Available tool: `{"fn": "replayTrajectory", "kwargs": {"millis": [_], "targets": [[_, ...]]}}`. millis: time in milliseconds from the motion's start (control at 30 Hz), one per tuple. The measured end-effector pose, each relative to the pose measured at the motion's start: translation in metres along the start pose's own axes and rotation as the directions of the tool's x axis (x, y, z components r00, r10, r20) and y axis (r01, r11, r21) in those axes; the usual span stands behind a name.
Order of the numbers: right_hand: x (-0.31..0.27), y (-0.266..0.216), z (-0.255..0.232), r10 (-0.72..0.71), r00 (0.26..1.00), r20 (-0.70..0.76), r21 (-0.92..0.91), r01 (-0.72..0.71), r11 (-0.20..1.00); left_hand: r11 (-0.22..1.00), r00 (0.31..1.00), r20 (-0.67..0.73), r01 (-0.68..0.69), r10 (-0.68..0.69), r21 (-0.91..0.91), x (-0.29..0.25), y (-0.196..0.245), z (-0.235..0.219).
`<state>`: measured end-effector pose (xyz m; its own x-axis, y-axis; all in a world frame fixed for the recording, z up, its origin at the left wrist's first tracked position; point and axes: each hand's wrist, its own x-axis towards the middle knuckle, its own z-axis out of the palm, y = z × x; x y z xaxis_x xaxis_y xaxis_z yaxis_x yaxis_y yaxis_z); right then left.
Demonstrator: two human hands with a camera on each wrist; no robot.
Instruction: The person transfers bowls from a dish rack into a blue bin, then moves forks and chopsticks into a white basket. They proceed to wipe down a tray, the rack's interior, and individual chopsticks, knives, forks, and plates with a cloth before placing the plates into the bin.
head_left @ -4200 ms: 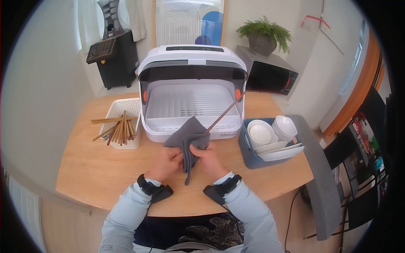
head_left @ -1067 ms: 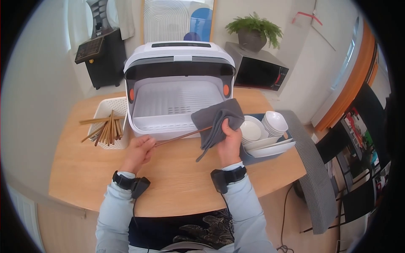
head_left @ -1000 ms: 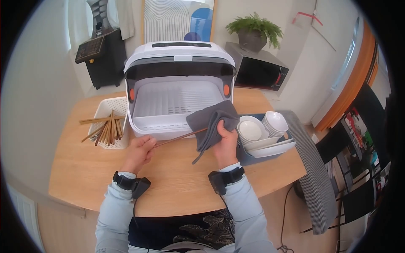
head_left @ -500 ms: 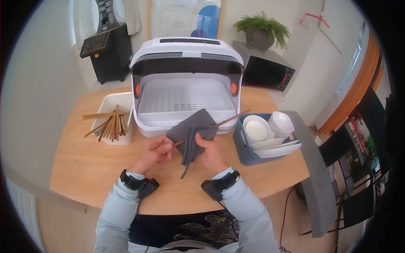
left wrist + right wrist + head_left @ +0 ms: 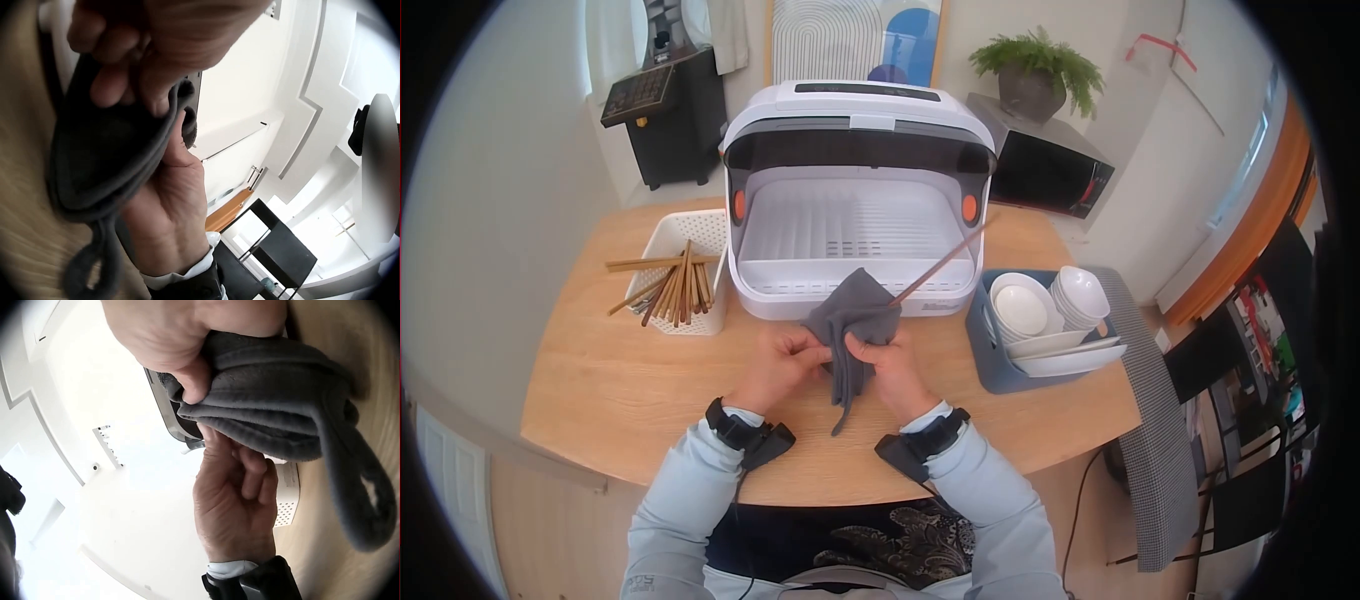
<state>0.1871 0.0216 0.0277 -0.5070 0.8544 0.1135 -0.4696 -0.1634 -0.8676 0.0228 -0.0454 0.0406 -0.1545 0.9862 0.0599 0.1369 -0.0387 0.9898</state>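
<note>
A grey cloth (image 5: 855, 325) with a hanging loop lies folded around a brown chopstick (image 5: 945, 262), whose far end sticks out up and to the right. My right hand (image 5: 897, 370) grips the cloth around the chopstick, thumb on top. At the cloth's left edge my left hand (image 5: 785, 362) pinches the chopstick's near end, which fingers and cloth hide. In the left wrist view the left thumb and fingers press together right at the folded cloth (image 5: 106, 150). The right wrist view shows the right thumb on the cloth's folds (image 5: 269, 406), close to the left fingertips.
A white dish dryer (image 5: 855, 290) with its front open stands behind the hands. On the left, several chopsticks (image 5: 685, 285) lie across a white perforated basket (image 5: 662, 240). On the right, a blue-grey bin (image 5: 1000, 375) holds white bowls (image 5: 1020, 308) and plates. A microwave (image 5: 1045, 170) stands behind.
About a second ago the hands were apart, with bare chopstick between them. The right hand and cloth have since slid along it to the left hand, and its far end now points more steeply up-right.
</note>
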Motion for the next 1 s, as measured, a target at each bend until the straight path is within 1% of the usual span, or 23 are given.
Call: {"fn": "replayTrajectory", "kwargs": {"millis": [33, 100, 133, 233, 333, 367, 467, 500, 567, 600, 667, 700, 767, 800, 833, 867, 900, 933, 967, 1000], "targets": [[0.001, 0.002, -0.001, -0.045, 0.999, -0.030, -0.026, 0.044, 0.999, 0.999, 1.000, -0.022, 0.002, -0.001, 0.036, 0.000, 0.000, 0.000], [0.001, -0.002, -0.006, -0.011, 1.000, 0.024, -0.127, 0.014, 0.992, 0.992, 0.984, -0.128, -0.126, 0.125, 0.003, 0.001, 0.008, -0.010], [0.001, -0.005, -0.007, 0.006, 0.999, 0.050, -0.177, 0.003, 0.984, 0.981, 0.966, -0.181, -0.192, 0.187, -0.009, 0.002, 0.013, -0.013], [-0.002, -0.002, -0.004, 0.100, 0.978, 0.185, -0.236, -0.054, 0.970, 0.917, 0.888, -0.229, -0.382, 0.398, 0.112, 0.011, 0.014, -0.016], [-0.008, -0.002, 0.005, 0.205, 0.947, 0.247, -0.344, -0.112, 0.932, 0.859, 0.874, -0.097, -0.438, 0.476, 0.266, 0.014, 0.036, -0.010], [-0.008, -0.002, 0.005, 0.241, 0.929, 0.282, -0.378, -0.123, 0.918, 0.885, 0.898, -0.095, -0.396, 0.429, 0.246, 0.014, 0.045, -0.003], [-0.011, -0.001, 0.009, 0.203, 0.939, 0.277, -0.343, -0.100, 0.934, 0.864, 0.929, 0.076, -0.366, 0.363, 0.345, 0.031, 0.056, 0.002], [-0.011, -0.001, 0.009, 0.209, 0.943, 0.260, -0.334, -0.116, 0.935, 0.895, 0.941, 0.085, -0.337, 0.327, 0.293, 0.037, 0.053, 0.002], [-0.008, 0.000, 0.006, 0.222, 0.949, 0.223, -0.313, -0.146, 0.938, 0.950, 0.971, 0.070, -0.238, 0.228, 0.200, 0.041, 0.054, 0.005], [-0.007, 0.001, 0.004, 0.239, 0.942, 0.234, -0.356, -0.146, 0.923, 0.971, 0.982, 0.067, -0.186, 0.178, 0.151, 0.042, 0.056, 0.006], [-0.005, 0.003, 0.002, 0.276, 0.928, 0.252, -0.442, -0.143, 0.886, 0.988, 0.989, 0.022, -0.149, 0.149, 0.026, 0.045, 0.061, 0.006], [-0.003, 0.006, -0.001, 0.305, 0.909, 0.284, -0.498, -0.132, 0.857, 0.991, 0.991, 0.001, -0.131, 0.131, -0.039, 0.046, 0.064, 0.006], [0.000, 0.010, -0.007, 0.367, 0.868, 0.335, -0.604, -0.101, 0.790, 0.974, 0.981, -0.050, -0.194, 0.190, -0.117, 0.049, 0.072, 0.002], [0.000, 0.008, -0.010, 0.361, 0.875, 0.324, -0.636, -0.081, 0.767, 0.962, 0.973, -0.075, -0.225, 0.216, -0.156, 0.051, 0.078, -0.001], [0.002, 0.002, -0.014, 0.354, 0.881, 0.314, -0.667, -0.060, 0.742, 0.959, 0.948, -0.144, -0.283, 0.284, 0.022, 0.052, 0.085, -0.004], [0.003, -0.004, -0.018, 0.346, 0.887, 0.305, -0.698, -0.039, 0.715, 0.887, 0.885, -0.150, -0.403, 0.441, 0.227, 0.056, 0.087, -0.004], [0.004, -0.012, -0.021, 0.347, 0.896, 0.276, -0.690, -0.066, 0.721, 0.762, 0.801, -0.123, -0.493, 0.586, 0.421, 0.060, 0.087, -0.005], [0.005, -0.021, -0.025, 0.348, 0.904, 0.247, -0.681, -0.093, 0.726, 0.592, 0.701, -0.063, -0.546, 0.711, 0.593, 0.062, 0.086, -0.005], [0.006, -0.025, -0.027, 0.350, 0.911, 0.218, -0.672, -0.120, 0.731, 0.470, 0.753, 0.043, -0.453, 0.657, 0.757, 0.062, 0.085, -0.005], [0.007, -0.025, -0.027, 0.350, 0.911, 0.217, -0.706, -0.101, 0.701, 0.391, 0.785, 0.125, -0.431, 0.606, 0.813, 0.066, 0.077, -0.004]]}}
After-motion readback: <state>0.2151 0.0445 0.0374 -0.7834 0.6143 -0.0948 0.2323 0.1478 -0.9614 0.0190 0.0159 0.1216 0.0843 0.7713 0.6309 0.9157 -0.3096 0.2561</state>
